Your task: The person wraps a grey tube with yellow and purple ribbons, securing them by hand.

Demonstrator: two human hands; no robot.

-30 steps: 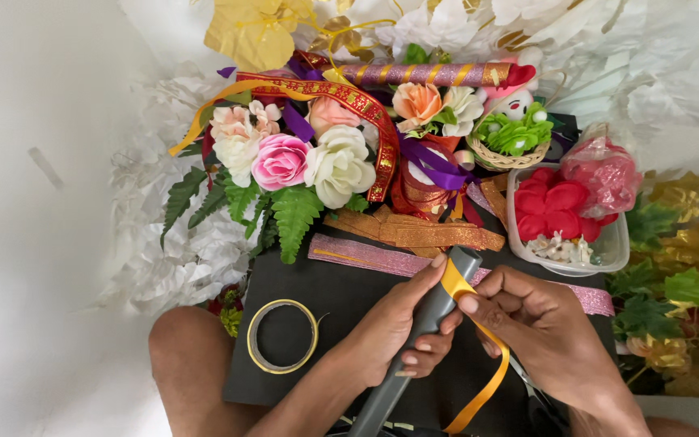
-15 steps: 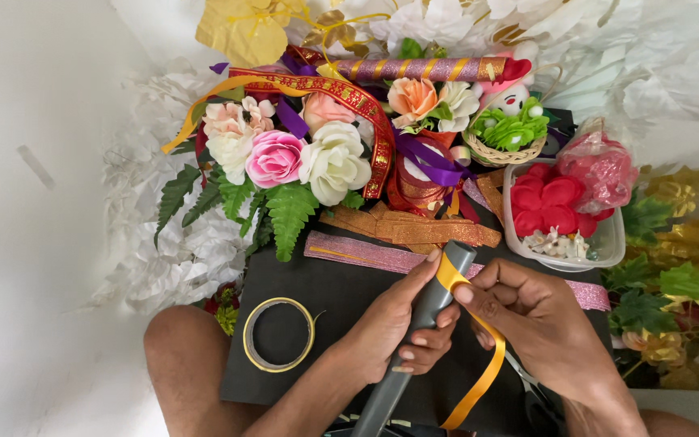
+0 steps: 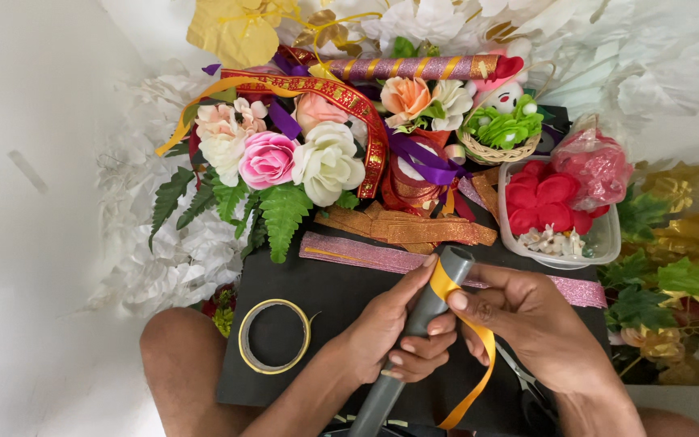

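In the lower centre of the frame the left hand (image 3: 394, 340) is gripping a grey tube (image 3: 414, 332), fingers curled around it and the thumb pressing an orange ribbon (image 3: 471, 364) against its top end. The right hand (image 3: 527, 324) is pinching that ribbon at the tube between thumb and forefinger. Only one band is lying around the top; the rest of the tube is showing bare and the loose tail is dangling toward the lower edge, so the wrapping is looking barely begun

Things around the board (image 3: 341, 291)
Tape roll (image 3: 275, 335) on its left part; flowers (image 3: 285, 162) behind; tub (image 3: 600, 243) at its right rear
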